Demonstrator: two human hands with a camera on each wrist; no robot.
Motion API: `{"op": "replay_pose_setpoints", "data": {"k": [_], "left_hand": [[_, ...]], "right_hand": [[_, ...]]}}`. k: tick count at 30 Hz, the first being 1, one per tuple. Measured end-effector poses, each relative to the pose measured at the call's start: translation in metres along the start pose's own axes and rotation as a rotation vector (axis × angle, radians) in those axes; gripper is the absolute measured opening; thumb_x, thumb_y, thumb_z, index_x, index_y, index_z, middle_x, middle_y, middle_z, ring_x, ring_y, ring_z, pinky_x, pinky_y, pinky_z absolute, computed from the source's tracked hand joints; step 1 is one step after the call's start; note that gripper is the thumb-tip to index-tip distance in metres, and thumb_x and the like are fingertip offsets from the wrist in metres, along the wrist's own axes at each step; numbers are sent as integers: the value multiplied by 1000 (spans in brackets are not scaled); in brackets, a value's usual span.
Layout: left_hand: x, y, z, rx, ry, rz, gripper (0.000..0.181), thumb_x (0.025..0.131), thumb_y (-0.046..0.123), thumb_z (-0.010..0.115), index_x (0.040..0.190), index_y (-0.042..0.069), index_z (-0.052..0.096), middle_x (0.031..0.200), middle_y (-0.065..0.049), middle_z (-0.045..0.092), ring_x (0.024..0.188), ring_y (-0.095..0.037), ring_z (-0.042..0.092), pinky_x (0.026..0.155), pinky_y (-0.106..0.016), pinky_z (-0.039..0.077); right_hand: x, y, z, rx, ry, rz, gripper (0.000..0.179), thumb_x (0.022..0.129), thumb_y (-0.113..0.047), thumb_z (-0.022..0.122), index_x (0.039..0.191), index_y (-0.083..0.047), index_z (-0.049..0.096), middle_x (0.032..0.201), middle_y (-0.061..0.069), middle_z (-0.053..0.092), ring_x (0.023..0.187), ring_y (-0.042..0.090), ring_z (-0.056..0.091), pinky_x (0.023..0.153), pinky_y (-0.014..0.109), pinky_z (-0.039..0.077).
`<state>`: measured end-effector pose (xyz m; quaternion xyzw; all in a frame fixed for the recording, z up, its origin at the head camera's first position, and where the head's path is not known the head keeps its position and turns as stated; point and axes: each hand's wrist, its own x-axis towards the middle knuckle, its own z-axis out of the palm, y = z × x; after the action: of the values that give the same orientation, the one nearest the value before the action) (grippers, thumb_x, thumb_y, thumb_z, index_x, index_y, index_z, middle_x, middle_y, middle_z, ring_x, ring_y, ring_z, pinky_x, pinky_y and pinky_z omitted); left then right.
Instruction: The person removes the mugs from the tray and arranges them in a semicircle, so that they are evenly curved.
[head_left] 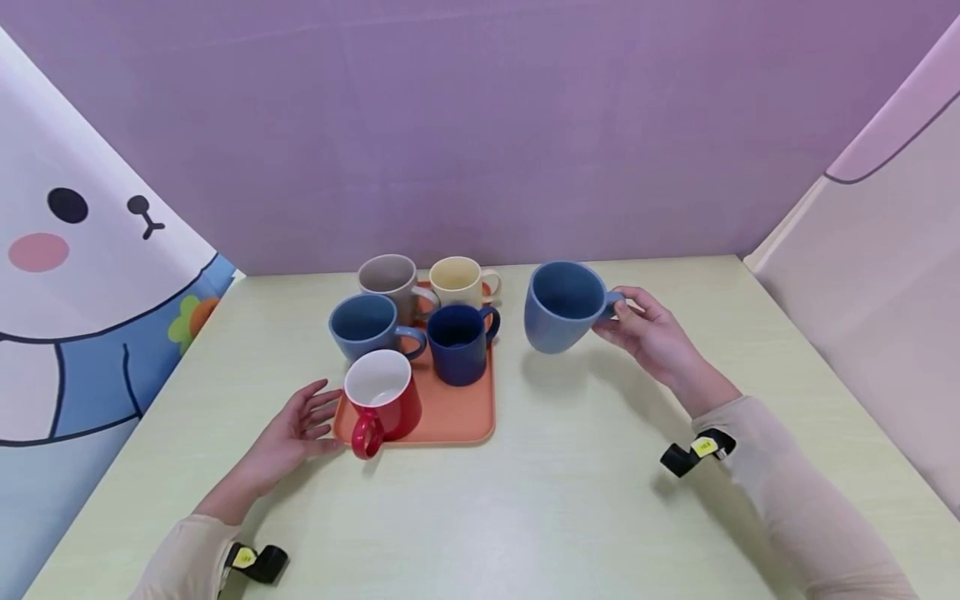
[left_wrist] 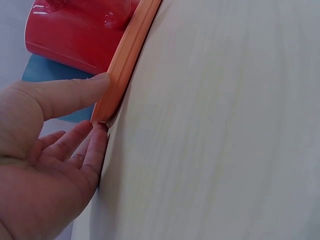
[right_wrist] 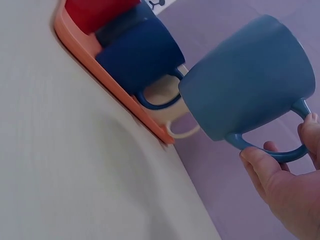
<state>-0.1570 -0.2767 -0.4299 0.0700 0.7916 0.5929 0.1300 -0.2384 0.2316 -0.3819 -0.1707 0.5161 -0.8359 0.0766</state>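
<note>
My right hand (head_left: pixel 641 333) grips a blue mug (head_left: pixel 564 308) by its handle and holds it in the air, right of an orange tray (head_left: pixel 457 417). Its mouth faces up, slightly tilted. In the right wrist view the fingers (right_wrist: pixel 260 162) wrap the handle of that mug (right_wrist: pixel 250 80). My left hand (head_left: pixel 300 425) lies at the tray's near left corner with fingers extended. The left wrist view shows the thumb tip and fingertips right at the tray rim (left_wrist: pixel 120 65). Closest to this hand on the tray is a red mug (head_left: pixel 386 400) with a white inside, its handle pointing toward me.
Also on the tray are a second blue mug (head_left: pixel 365 327), a navy mug (head_left: pixel 459 346), a grey mug (head_left: pixel 392 279) and a cream mug (head_left: pixel 456 282). A purple cloth wall (head_left: pixel 480 133) rises behind the pale table (head_left: pixel 570 500), with printed cloth at both sides.
</note>
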Motion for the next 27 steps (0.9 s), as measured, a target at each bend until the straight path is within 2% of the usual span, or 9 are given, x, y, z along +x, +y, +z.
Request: {"op": "replay_pose_setpoints", "data": {"k": [15,27], "left_hand": [[-1,2,2,-4,8,0,91,88,-8,68,157,-1,8,155,-31,26,137,-53,34,92,-28,53],[-5,5,5,-13,20,-21,92,88,-8,68,157,0,7,156,-30,26,138,-51,34,91,-30,54]], "right_hand": [[10,-11,-22,38,58,-29,25,103,-2,46,108,-12,68,99,6,67,95,21,72,88,32,56],[18,-15,-37,129,51,-57,27,103,1,43,105,-7,69,99,10,67,93,24,72,88,35,56]]}}
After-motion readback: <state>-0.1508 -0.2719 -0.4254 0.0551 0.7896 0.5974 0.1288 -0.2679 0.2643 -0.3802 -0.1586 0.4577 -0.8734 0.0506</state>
